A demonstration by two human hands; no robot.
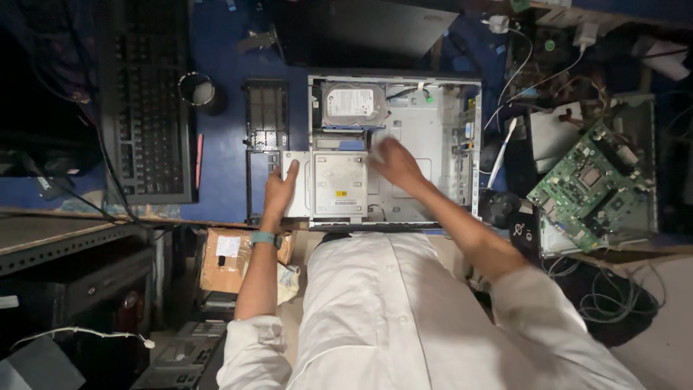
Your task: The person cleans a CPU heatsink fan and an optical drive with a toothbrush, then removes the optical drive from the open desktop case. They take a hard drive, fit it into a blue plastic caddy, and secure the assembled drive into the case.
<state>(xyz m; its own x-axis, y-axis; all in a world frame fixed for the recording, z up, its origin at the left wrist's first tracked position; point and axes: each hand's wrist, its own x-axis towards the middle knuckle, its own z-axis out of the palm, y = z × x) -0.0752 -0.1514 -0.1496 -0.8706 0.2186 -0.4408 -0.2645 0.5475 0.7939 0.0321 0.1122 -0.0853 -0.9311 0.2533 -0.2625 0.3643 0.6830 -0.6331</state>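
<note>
- On the blue desk, straight ahead of the person, an open computer case lies flat, its inside showing.
- Left hand: at the case's near left corner, fingers laid on the left edge of a flat grey disc drive. It touches the drive; whether the fingers curl under it cannot be told.
- Right hand: inside the case, just right of the disc drive, palm down, fingers spread and loose. Blurred. Holds nothing visible.
- Disc drive: sits in the near left part of the case, sticking out a little past the case's left wall.
- Hard drive: silver, in the far left corner of the case, beyond the disc drive.
- Left wrist wears a teal band. White sleeves rolled up.
- Left of the case: a black grille panel lying flat, then a roll of tape, then a black keyboard turned lengthwise.
- Right of the case: a green circuit board resting on another grey case, well apart from both hands; loose white cables beyond.
- Below the desk edge, by the left forearm: a cardboard box.
</note>
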